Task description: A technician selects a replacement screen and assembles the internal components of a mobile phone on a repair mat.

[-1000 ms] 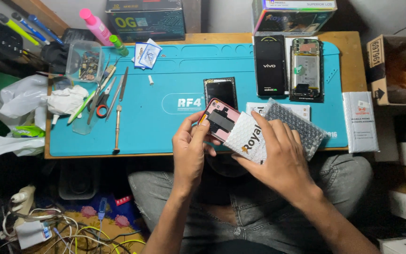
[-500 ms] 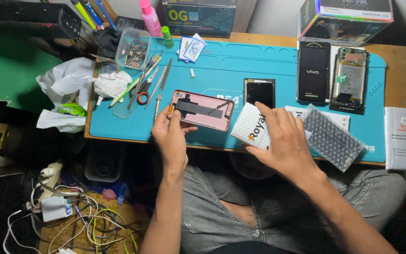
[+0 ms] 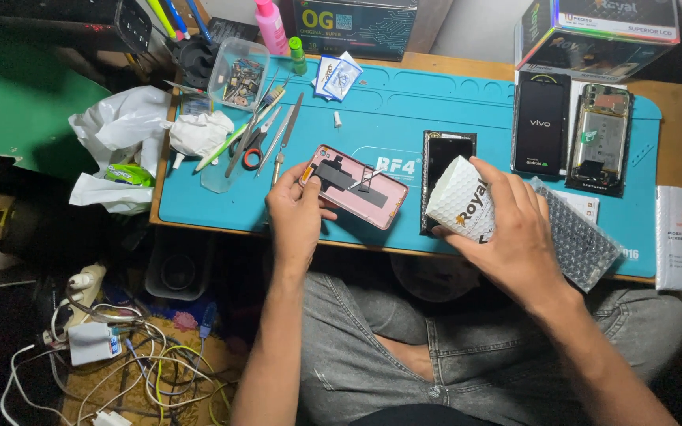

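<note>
Pink, flat, rounded-corner phone back shell (image 3: 354, 186), black patches and a thin flex strip inside, now lies face-up on the teal rubber mat (image 3: 388, 102) of the surface; a second ago it was held up between both hands. Left hand (image 3: 297, 211) pins its near-left corner, grip closed on the edge. Right hand (image 3: 515, 229) has drawn apart, grip wrapped round a white dimpled padded pouch (image 3: 461, 199). Just beside: dark glossy screen panel (image 3: 444, 162), bubble-wrap bag (image 3: 582, 246); metal tweezers and red-handled scissors (image 3: 256, 150) left
</note>
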